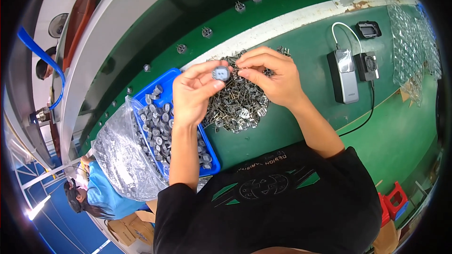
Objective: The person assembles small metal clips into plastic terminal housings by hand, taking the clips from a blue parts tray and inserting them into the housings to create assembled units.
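My left hand (192, 95) pinches a small grey plastic housing (221, 74), rounded with two dark slots in its face, between thumb and fingers. Just to the right, my right hand (278, 77) has its thumb and forefinger pressed together, tips close to the housing. What they hold is too small to make out. Beneath both hands lies a heap of small metal parts (241, 106) with thin prongs, on the green bench. Left of it is a blue tray (214, 161) holding many similar grey housings (160, 134), partly covered by my left forearm.
A clear plastic bag (120, 148) drapes over the tray's left side. Beyond the bench, a green conveyor (219, 21) carries a spaced row of small parts. A power bank (346, 77), cabled device (366, 66) and bubble wrap (409, 42) lie right. Another person (106, 188) sits lower left.
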A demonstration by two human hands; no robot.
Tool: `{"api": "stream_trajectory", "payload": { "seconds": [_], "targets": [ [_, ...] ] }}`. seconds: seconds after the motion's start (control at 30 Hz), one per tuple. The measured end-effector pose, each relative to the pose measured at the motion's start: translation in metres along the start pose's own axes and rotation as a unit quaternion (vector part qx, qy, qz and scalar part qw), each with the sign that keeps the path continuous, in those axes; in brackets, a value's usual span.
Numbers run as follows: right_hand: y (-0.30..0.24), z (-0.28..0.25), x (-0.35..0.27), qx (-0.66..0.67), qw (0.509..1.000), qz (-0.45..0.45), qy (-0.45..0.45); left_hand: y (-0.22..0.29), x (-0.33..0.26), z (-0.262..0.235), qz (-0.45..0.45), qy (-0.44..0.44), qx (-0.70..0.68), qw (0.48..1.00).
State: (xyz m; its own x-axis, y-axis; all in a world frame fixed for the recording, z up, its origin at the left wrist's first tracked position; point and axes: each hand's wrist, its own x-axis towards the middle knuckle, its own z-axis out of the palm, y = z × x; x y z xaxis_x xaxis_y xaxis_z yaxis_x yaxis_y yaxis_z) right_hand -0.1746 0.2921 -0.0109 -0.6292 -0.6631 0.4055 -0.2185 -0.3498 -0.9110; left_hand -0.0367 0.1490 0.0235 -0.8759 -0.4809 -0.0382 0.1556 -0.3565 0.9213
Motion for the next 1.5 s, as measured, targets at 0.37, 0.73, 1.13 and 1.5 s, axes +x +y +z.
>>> {"api": "stream_trajectory", "payload": {
  "seconds": [0.37,0.73,1.13,1.5],
  "targets": [
    [-0.012,-0.002,-0.002,-0.124,0.988,-0.085,-0.037,-0.018,-0.019,0.024,-0.037,0.076,0.078,0.993],
    [0.005,-0.013,0.004,-0.217,0.971,-0.088,-0.048,-0.003,0.000,-0.018,-0.047,0.115,0.220,0.968],
    [0.023,-0.074,0.013,-0.508,0.853,0.113,-0.051,0.009,0.075,-0.129,-0.064,0.257,0.641,0.721],
    [0.009,-0.065,0.019,-0.254,0.957,0.138,-0.007,0.026,0.070,-0.182,0.034,0.296,0.564,0.770]
  ]
}}
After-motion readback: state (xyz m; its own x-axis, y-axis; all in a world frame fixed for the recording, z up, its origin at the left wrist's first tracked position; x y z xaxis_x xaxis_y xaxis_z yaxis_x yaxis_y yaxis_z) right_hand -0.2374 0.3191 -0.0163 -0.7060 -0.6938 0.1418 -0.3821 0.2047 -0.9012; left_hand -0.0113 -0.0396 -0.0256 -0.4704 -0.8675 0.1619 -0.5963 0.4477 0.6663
